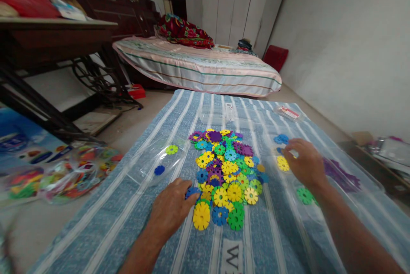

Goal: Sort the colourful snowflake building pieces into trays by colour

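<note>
A heap of notched plastic discs (pixel 229 167) in yellow, blue, green and purple lies on the striped cloth. At its left edge my left hand (pixel 171 203) has thumb and forefinger closed on a blue notched disc (pixel 191 192). To the right, my right hand (pixel 304 163) is over a clear plastic container, its thumb and fingertips curled together in a pinch. A small blue piece (pixel 279 150) shows at those fingertips; whether it is gripped is unclear. Close by lie blue discs (pixel 281 139), a yellow disc (pixel 282 163) and a green disc (pixel 304 195).
A clear tray (pixel 156 160) at left carries a lime disc (pixel 171 149) and a dark blue disc (pixel 159 170). Purple pieces (pixel 341 174) are at right. A small packet (pixel 288 112) lies at the far right corner. Bags of colourful pieces (pixel 80 171) rest left of the table; a bed (pixel 205 69) stands beyond.
</note>
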A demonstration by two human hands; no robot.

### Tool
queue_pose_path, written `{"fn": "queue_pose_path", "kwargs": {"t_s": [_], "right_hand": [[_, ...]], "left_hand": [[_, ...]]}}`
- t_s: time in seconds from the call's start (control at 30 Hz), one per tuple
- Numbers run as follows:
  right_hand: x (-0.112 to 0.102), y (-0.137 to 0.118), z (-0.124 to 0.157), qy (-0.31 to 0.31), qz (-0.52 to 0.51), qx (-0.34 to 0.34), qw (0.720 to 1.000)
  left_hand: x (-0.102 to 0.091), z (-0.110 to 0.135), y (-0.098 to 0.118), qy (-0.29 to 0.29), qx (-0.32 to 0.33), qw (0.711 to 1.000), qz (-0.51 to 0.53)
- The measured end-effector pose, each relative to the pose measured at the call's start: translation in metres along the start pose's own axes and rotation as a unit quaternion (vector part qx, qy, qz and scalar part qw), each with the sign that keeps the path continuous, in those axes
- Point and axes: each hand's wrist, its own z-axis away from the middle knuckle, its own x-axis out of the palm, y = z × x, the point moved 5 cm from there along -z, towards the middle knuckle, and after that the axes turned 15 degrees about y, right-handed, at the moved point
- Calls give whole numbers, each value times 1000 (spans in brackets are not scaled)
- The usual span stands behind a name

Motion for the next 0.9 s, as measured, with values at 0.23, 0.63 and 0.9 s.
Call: {"fn": "queue_pose_path", "kwargs": {"t_s": [0.23,0.63,0.9], "right_hand": [[28,57,-42,-18,168,32,985],[4,-133,38,-54,-237,-3,970],[9,-167,46,-112,-283,32,952]], "left_hand": [[3,1,-1,-10,-30,999,44],[-8,-4,4,37,-47,986,158],[-19,-6,22,71,52,984,153]]}}
